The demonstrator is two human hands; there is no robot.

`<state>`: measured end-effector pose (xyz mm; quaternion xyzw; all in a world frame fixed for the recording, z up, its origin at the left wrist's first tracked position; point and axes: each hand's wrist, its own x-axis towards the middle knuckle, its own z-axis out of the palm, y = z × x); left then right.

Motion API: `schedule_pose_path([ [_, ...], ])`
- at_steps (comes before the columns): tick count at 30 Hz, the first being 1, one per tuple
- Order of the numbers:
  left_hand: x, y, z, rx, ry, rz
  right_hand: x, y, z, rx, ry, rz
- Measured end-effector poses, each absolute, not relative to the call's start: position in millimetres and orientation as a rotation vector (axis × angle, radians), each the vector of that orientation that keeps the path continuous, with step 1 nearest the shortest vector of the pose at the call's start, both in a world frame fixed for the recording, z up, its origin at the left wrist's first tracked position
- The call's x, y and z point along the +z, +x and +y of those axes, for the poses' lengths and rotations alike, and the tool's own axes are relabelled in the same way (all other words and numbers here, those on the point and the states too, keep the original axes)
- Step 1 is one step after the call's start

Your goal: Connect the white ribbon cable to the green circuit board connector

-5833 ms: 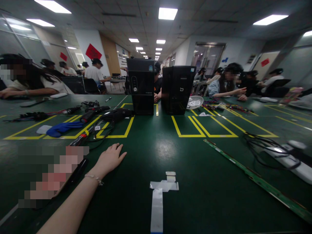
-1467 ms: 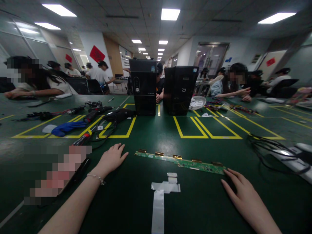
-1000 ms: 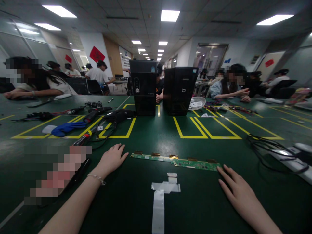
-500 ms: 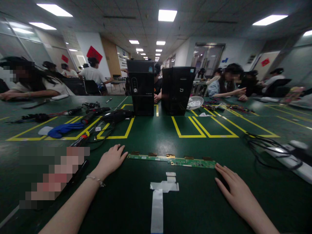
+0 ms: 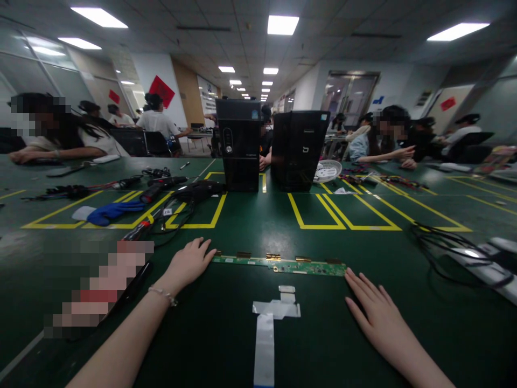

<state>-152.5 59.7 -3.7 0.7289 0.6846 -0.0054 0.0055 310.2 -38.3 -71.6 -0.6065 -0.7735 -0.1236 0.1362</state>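
A long, narrow green circuit board (image 5: pixel 309 267) lies flat on the table, with several copper-coloured flex tabs along its far edge. The fingertips of my left hand (image 5: pixel 189 261) rest at its left end and partly cover it. At the right end, the outstretched fingers of my right hand (image 5: pixel 377 307) touch the board's corner, the thumb held apart. Neither hand grasps anything; both are open with palms down. Nearer to me, between my forearms, a white flat ribbon cable (image 5: pixel 264 345) is stuck down with clear-looking tape (image 5: pixel 277 309).
Two black computer towers (image 5: pixel 241 145) (image 5: pixel 299 151) stand ahead. Left are a blue glove (image 5: pixel 117 212), a black corded tool (image 5: pixel 202 188) and a blurred-out item (image 5: pixel 100 291). A power strip (image 5: pixel 479 264) with black cables lies right. A white basket (image 5: pixel 326 171) sits behind. Several people sit around.
The circuit board has slid a little to the left along the table, my right hand moving left with it. My left hand now covers more of its left end. The view has shifted slightly.
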Motion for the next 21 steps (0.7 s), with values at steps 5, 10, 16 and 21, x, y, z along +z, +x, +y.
schedule_pose_path([
  [5, -3.6, -153.3, 60.1, 0.017, 2.285, 2.129, -67.1, 298.3, -33.1, -0.219, -1.753, -2.315],
  [10, -1.0, -151.2, 57.7, -0.011, 2.261, 2.145, -64.1, 298.3, -32.5, -0.142, -1.757, -2.325],
  [16, 3.1, -146.7, 55.2, -0.064, 2.270, 2.156, -51.9, 298.8, -27.7, -0.003, -1.748, -2.440],
  [21, 6.3, -144.8, 54.4, -0.087, 2.232, 2.160, -31.2, 297.6, -21.5, 0.125, -1.722, -2.527],
])
